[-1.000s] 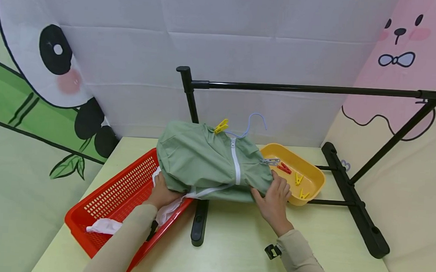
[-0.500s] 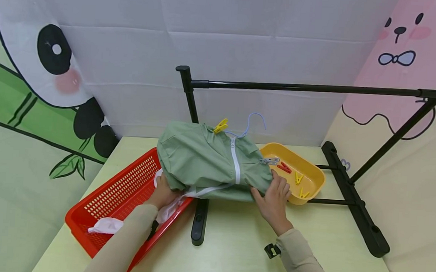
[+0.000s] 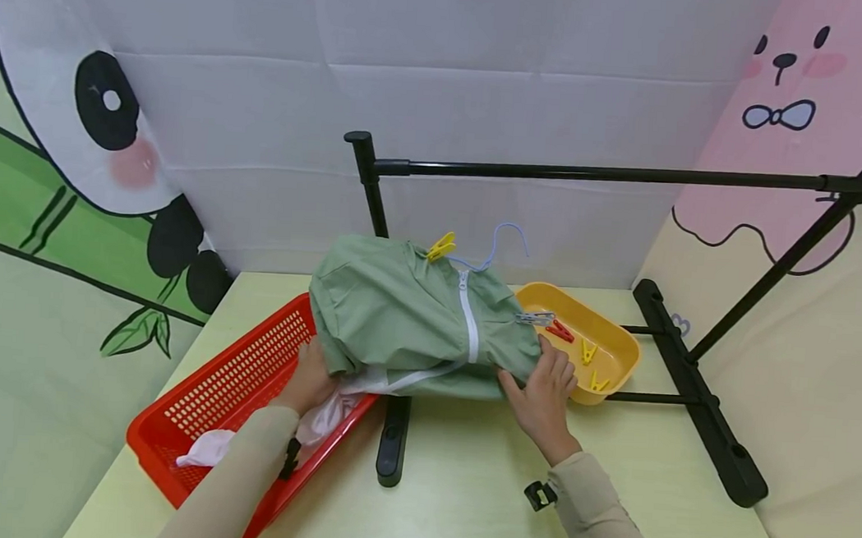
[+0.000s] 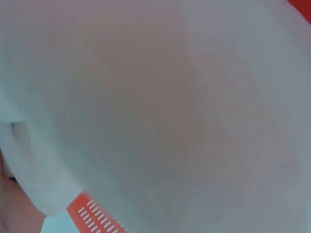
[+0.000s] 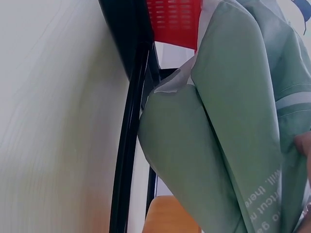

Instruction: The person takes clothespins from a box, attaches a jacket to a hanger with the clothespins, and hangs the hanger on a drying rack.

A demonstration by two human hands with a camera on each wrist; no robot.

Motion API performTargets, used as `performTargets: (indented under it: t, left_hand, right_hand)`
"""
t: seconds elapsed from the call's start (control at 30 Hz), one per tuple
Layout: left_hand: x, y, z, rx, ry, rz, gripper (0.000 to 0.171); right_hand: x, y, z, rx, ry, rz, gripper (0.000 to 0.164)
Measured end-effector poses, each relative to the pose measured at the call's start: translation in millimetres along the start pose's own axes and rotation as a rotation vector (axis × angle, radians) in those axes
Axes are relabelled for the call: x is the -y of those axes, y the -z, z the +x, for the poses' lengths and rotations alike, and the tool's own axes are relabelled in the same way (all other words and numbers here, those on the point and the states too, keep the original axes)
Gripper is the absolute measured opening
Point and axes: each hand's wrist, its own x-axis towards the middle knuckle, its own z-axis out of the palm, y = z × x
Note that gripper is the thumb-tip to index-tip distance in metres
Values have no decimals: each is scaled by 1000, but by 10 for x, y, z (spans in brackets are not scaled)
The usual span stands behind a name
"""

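Head: green jacket [image 3: 384, 307] spans from red basket [image 3: 307, 479] to yellow tray [image 3: 628, 367] over pale table [image 3: 477, 478], grey backdrop [image 3: 559, 120] behind; right hand [image 3: 541, 399] pinches its edge, left hand [image 3: 309, 381] half-hidden, grip we cannot tell. Left wrist: we get mostly pale blur. Right wrist: we see jacket beside black rack [image 5: 127, 160]

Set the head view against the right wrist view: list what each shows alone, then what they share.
Head view only: the left hand, the blue hanger hook, the yellow clip on the green jacket, the red clothespin.

Right wrist view only: white lettering on that jacket.

Both: the jacket, the right hand (barely, in the wrist view), the red basket, the yellow-orange tray, the black rack.
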Motion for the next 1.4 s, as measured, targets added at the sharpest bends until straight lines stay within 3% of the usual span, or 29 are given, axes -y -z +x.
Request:
performTargets:
  t: [0.13, 0.23, 0.37, 0.57, 0.67, 0.97, 1.4]
  left_hand:
    - [17, 16, 8, -85, -101, 112, 24]
    - [7, 41, 8, -114, -111, 172, 23]
    - [-41, 103, -7, -93, -40, 198, 22]
    - [-144, 231, -13, -9, 191, 165, 30]
    - [-170, 276, -9, 18, 249, 163, 35]
    - [-200, 293, 7, 8, 296, 130, 33]
    - [-302, 342, 50, -35, 293, 122, 24]
  right_hand:
    - [-23, 1, 7, -11, 6, 0, 82]
    - [-40, 5, 11, -17, 9, 6, 82]
    - [-49, 13, 10, -18, 8, 6, 80]
    - [-41, 34, 17, -17, 7, 9, 78]
    - [-43, 39, 20, -21, 11, 6, 78]
    - [-61, 56, 29, -59, 46, 5, 80]
    - [-84, 103, 46, -97, 52, 34, 81]
